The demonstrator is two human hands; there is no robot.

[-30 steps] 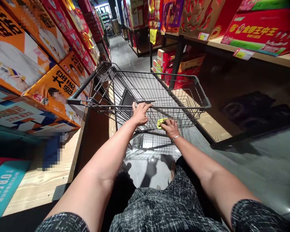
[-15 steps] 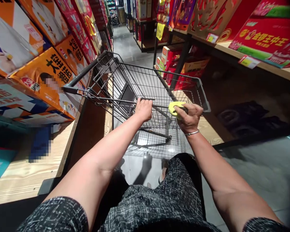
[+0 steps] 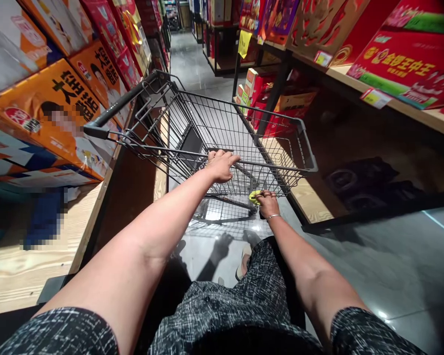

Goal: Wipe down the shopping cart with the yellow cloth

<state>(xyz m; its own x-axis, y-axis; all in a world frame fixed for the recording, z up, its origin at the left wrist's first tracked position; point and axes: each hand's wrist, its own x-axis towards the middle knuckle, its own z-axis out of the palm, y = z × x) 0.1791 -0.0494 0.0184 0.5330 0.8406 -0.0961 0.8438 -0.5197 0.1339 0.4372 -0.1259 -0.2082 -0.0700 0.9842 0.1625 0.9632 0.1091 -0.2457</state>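
A black wire shopping cart stands in a store aisle in front of me, tilted, with nothing in its basket. My left hand is closed over the top rail of the cart's near side. My right hand is lower, closed on a small yellow cloth that it presses against the lower bars of the same wire wall. A thin bracelet circles my right wrist.
Wooden shelves with orange and red boxes line the left. On the right a dark-framed rack carries red gift boxes above and a low wooden shelf. The glossy grey aisle floor runs ahead.
My right hand with the yellow cloth went from the lower bars up to the top rail and back down to the lower bars. My left hand kept its hold on the rail.
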